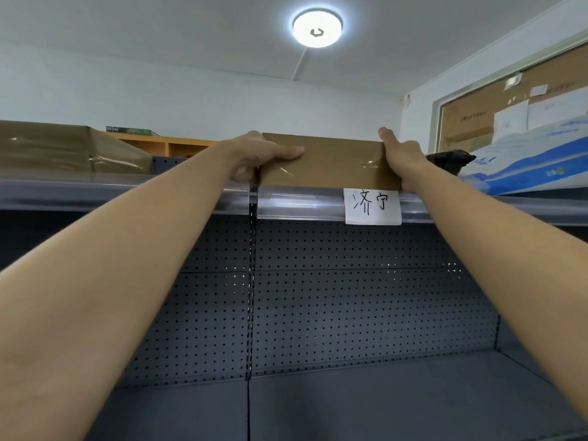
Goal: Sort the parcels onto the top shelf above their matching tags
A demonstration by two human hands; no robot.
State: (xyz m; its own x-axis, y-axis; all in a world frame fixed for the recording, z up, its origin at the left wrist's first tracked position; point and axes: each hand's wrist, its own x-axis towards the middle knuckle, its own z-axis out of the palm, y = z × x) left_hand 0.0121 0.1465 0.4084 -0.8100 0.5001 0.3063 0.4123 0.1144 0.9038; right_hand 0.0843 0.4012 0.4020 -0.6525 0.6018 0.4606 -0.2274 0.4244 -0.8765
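Both the left hand [254, 157] and the right hand [401, 157] clasp the ends of a brown parcel [327, 162] at the top shelf [127, 186] edge, above the paper tag [372, 206]. It seems barely on the shelf, so letting go early could tip it off, or pushing right could knock the dark bundle [451, 159].

Both bare forearms extend upward and forward from the lower corners of the view, converging toward the front edge of the top shelf. The left hand [259, 157] clamps the left end of a flat brown cardboard parcel [331, 162]: the thumb lies flat along the parcel's front face, pointing right, while the remaining fingers curl around the end, partly hidden. The right hand [402, 160] clamps the right end: the thumb points upward at the parcel's upper right corner, and the palm presses against the end face, fingers out of sight behind it. Both wrists are nearly straight, in line with their forearms. No sleeves are visible.
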